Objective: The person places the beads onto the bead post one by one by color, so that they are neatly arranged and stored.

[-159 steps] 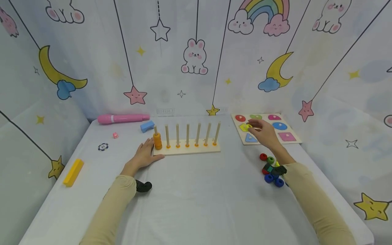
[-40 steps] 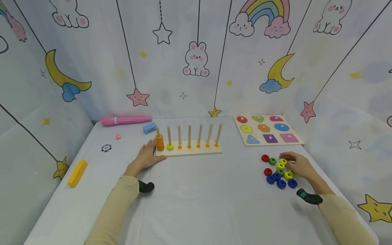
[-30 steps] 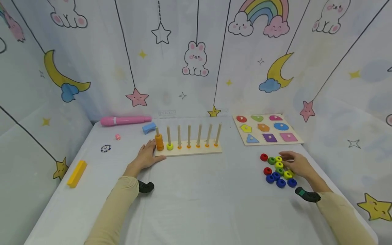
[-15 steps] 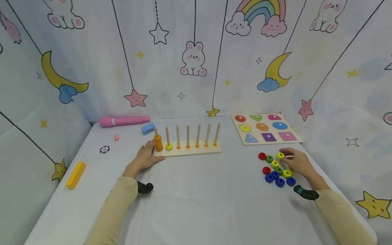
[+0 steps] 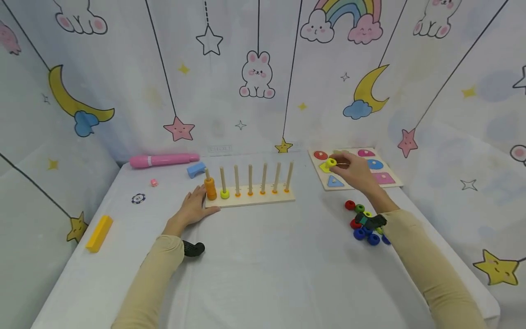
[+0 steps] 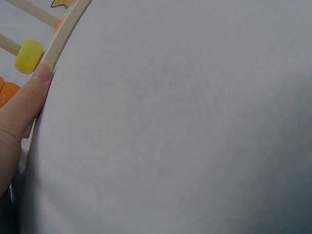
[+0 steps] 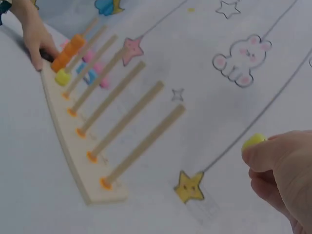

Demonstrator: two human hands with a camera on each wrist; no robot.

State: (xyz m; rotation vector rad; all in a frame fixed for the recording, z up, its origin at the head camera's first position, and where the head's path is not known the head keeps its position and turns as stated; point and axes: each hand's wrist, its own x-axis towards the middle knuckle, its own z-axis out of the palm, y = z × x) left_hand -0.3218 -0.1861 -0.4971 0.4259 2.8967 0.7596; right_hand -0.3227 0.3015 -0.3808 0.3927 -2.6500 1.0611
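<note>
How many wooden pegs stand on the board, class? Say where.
7 pegs, in one row along the board. From the left: first peg carries orange rings; second peg, one yellow ring; third, fourth, fifth, sixth and seventh show only orange at their bases. None looks hidden.

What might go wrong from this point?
The yellow bead, pinched in the right hand, might slip loose. The left hand touches only one end of the peg board, so bumping the farthest bare peg could swing the board.
</note>
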